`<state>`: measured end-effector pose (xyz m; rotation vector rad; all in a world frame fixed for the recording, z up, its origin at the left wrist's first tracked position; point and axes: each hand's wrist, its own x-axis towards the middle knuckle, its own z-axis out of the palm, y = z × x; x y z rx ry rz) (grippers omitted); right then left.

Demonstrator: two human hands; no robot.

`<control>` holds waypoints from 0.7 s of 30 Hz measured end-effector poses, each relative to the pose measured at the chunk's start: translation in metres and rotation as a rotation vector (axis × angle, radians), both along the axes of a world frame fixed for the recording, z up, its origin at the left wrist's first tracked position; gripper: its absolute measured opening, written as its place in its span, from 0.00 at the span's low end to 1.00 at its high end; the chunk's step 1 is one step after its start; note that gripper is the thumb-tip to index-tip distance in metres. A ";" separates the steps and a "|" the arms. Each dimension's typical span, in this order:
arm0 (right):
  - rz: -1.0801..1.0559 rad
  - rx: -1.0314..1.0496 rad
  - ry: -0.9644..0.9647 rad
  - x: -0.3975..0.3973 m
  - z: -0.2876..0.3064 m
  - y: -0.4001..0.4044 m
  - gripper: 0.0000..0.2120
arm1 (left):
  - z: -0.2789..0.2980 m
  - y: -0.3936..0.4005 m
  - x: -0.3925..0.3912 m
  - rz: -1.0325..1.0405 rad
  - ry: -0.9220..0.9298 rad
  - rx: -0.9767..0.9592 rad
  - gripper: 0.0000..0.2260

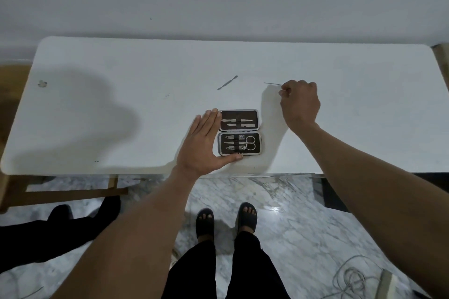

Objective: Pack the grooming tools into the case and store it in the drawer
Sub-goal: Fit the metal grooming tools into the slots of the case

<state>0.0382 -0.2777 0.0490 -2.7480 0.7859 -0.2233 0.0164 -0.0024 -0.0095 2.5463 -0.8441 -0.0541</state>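
Observation:
A small dark grooming case (239, 132) lies open near the front edge of the white table (121, 114). Its two halves hold several metal tools, among them scissors and clippers. My left hand (203, 143) lies flat against the case's left side, fingers apart, thumb along its front edge. Behind and to the right of the case, my right hand (300, 102) pinches a thin metal pick (272, 84) whose tip sticks out to the left, just above the tabletop. A flat metal cuticle tool (227, 82) lies loose on the table behind the case.
The table stands against a white wall. A small dark stain (42, 83) marks its left part. Below are a marble floor, my sandalled feet (227, 219), a wooden frame (73, 193) at left, and a coil of cable (352, 277) at lower right. No drawer is visible.

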 end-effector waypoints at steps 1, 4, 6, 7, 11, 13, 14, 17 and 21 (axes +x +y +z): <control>-0.018 0.003 -0.002 0.002 -0.001 -0.003 0.09 | 0.000 0.000 0.000 -0.001 0.001 -0.001 0.54; -0.039 -0.005 0.001 0.010 -0.002 -0.009 0.09 | 0.000 0.000 0.000 0.001 -0.002 0.002 0.54; -0.039 -0.006 0.010 0.016 -0.003 -0.012 0.10 | 0.000 0.000 0.000 0.004 -0.007 0.007 0.54; -0.035 -0.005 0.019 0.018 -0.003 -0.014 0.10 | 0.000 -0.001 0.000 0.005 -0.009 0.008 0.54; -0.029 -0.012 0.076 0.022 -0.007 -0.015 0.11 | 0.001 -0.002 0.001 0.008 -0.005 0.018 0.55; -0.033 -0.015 0.089 0.022 -0.008 -0.015 0.12 | 0.001 -0.002 0.000 0.011 -0.006 0.021 0.55; -0.031 -0.013 0.089 0.022 -0.008 -0.015 0.12 | 0.001 -0.002 0.000 0.012 -0.010 0.025 0.55; -0.013 -0.023 0.100 0.024 -0.008 -0.016 0.14 | 0.001 -0.002 0.001 0.009 -0.019 0.039 0.55; 0.051 -0.113 0.135 0.023 -0.012 -0.016 0.12 | 0.001 -0.003 0.002 0.009 -0.011 0.035 0.55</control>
